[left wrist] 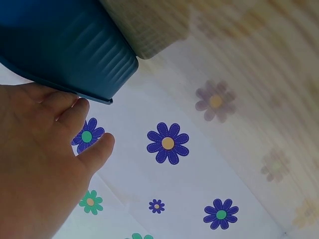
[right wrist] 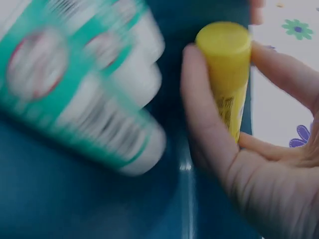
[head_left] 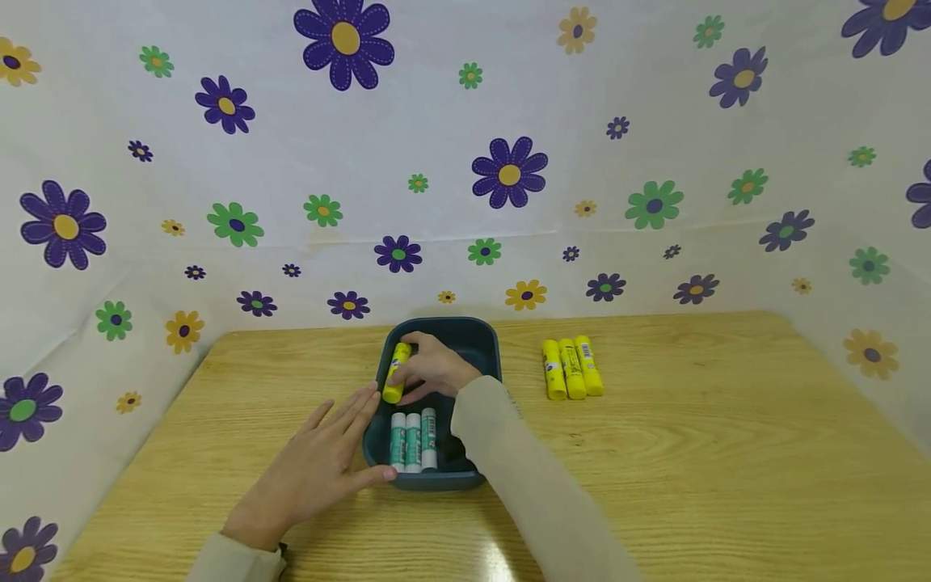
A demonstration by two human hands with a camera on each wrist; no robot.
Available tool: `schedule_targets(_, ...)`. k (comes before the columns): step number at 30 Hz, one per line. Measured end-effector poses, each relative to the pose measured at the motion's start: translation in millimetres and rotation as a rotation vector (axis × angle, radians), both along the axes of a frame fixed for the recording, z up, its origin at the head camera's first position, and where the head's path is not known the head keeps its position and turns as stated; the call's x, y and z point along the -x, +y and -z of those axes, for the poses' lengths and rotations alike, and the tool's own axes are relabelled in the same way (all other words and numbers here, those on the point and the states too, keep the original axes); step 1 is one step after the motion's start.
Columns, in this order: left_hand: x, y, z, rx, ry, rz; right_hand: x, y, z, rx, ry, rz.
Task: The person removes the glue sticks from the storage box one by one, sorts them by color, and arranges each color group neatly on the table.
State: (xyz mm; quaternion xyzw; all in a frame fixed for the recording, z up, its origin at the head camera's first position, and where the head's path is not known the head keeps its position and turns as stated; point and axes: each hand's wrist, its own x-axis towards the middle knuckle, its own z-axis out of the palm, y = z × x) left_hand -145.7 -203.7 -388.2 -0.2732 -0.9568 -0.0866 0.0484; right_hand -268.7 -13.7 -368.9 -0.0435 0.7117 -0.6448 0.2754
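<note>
Yellow tube [right wrist: 229, 69] is far-left in blue bin [head_left: 440, 482], pinched by R hand [head_left: 436, 365]; L hand [head_left: 320, 461], spread, touches bin's L side; 3 green-white tubes [head_left: 413, 443] lie nearer, 3 other yellows [head_left: 572, 369] right, on tbl [head_left: 691, 428]

Bright yellow on the held tube [right wrist: 223, 57], dark print down its side; the same yellow blazes across three more tubes [head_left: 572, 370], with dark lettering and pale label patches; over to the box [head_left: 442, 482], and that's deep blue-green; the trio of sticks [head_left: 413, 443] inside shows white ends and teal-green labels, with black-and-white barcodes and pale ovals ringed in red; cream on the sleeves [head_left: 534, 485]; honey-yellow table [head_left: 698, 428], streaky brown grain; and behind, white cloth [head_left: 407, 129] bursting with flowers [head_left: 509, 175], purple with yellow or green centres, green with purple or yellow middles, orange with purple hearts.
</note>
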Motion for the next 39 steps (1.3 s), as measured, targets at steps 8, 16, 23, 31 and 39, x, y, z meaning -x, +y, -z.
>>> schedule_targets(8,1.7,3.4,0.0,0.006,0.006,0.007,4.0,13.8,-14.3,-0.021,0.029,0.018)
schedule_targets(16,1.3,1.9,0.0,0.005,-0.008,-0.010,3.4,26.8,-27.6,-0.026,0.077,-0.015)
schedule_targets(23,0.6,0.8,2.3,0.009,0.000,-0.014,4.5,43.2,-37.2,-0.010,0.106,-0.005)
schedule_targets(31,0.8,1.0,2.7,0.001,-0.008,-0.022,5.9,65.0,-43.9,0.005,0.163,0.006)
schedule_targets(39,1.1,1.0,3.5,-0.010,-0.006,-0.025,6.2,86.5,-50.6,-0.014,0.174,0.040)
